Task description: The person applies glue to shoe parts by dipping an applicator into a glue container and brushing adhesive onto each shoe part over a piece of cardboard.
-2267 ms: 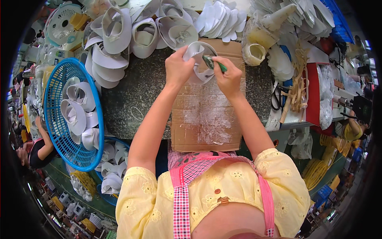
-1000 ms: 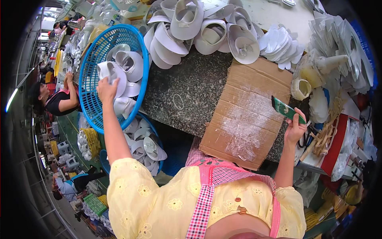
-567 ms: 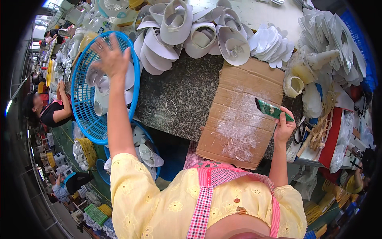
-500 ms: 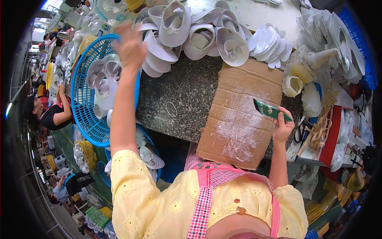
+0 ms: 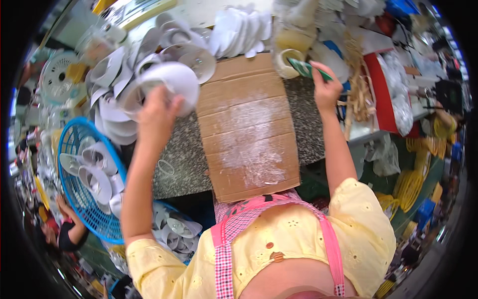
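Observation:
My left hand (image 5: 155, 110) is closed round a white sun visor (image 5: 180, 82), held above the table beside a heap of visors and slightly smeared by motion. In my right hand (image 5: 326, 90) is a flat brush (image 5: 311, 71) with a green handle. The brush's dark end points left and lies at the round mouth of a yellowish, glue-crusted container (image 5: 285, 73); whether its bristles reach inside I cannot tell. Between my arms lies a brown cardboard sheet (image 5: 214, 144) with dried white smears down its middle.
A blue basket (image 5: 67, 187) of white visors stands on the left, with more visors below the table edge. Further visors (image 5: 112, 112) and a stack of white pieces (image 5: 239, 32) line the back of the speckled stone tabletop (image 5: 186, 172). Wooden sticks (image 5: 356, 84) lie at right.
My left hand was empty over the visor heap and now holds a visor nearer me. My right hand has carried the brush from above the cardboard to the container. The view has swung right.

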`<state>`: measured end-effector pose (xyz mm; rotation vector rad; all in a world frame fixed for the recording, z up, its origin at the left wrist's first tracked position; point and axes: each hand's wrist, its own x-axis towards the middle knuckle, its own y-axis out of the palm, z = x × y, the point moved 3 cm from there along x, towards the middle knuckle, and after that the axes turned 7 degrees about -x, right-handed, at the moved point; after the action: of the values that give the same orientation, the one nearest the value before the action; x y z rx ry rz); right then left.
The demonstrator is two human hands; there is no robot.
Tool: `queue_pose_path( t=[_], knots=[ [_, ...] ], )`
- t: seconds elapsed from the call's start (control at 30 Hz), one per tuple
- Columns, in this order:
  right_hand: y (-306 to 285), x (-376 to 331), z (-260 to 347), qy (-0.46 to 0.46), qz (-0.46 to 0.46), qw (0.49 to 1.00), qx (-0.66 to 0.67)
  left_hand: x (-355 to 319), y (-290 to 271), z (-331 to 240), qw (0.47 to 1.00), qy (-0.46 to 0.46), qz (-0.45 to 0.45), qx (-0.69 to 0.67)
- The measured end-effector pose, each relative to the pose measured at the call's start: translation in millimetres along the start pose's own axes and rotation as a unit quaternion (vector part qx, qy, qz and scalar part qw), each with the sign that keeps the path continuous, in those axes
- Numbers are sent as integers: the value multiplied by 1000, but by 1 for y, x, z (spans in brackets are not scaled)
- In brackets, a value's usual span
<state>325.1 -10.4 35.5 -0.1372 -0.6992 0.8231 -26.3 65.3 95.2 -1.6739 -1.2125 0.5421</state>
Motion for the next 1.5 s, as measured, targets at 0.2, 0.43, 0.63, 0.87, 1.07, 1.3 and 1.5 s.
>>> queue_pose_path(
  t=[0.2, 0.43, 0.63, 0.87, 1.07, 1.3, 1.5],
  knots=[
    [23, 43, -22, 74, 183, 968, -154, -54, 129, -10, 961, -171, 195, -99],
    [-25, 26, -34, 8, 126, 991, 52, -52, 144, 8, 851, -213, 263, -401],
    [41, -45, 30, 154, 265, 935, 180, -52, 141, 17, 662, -452, 313, -510],
    [117, -77, 14, 168, 269, 917, 243, -48, 143, 12, 677, -476, 283, -485],
    [102, -82, 26, 107, 357, 893, 251, -41, 140, 7, 864, -285, 272, -315],
    [83, -111, 25, 37, 355, 920, 164, -61, 107, -37, 949, 103, 289, 72],
    [30, -22, 22, 12, 127, 985, 116, -63, 80, 7, 924, 243, 279, 92]
  ],
)
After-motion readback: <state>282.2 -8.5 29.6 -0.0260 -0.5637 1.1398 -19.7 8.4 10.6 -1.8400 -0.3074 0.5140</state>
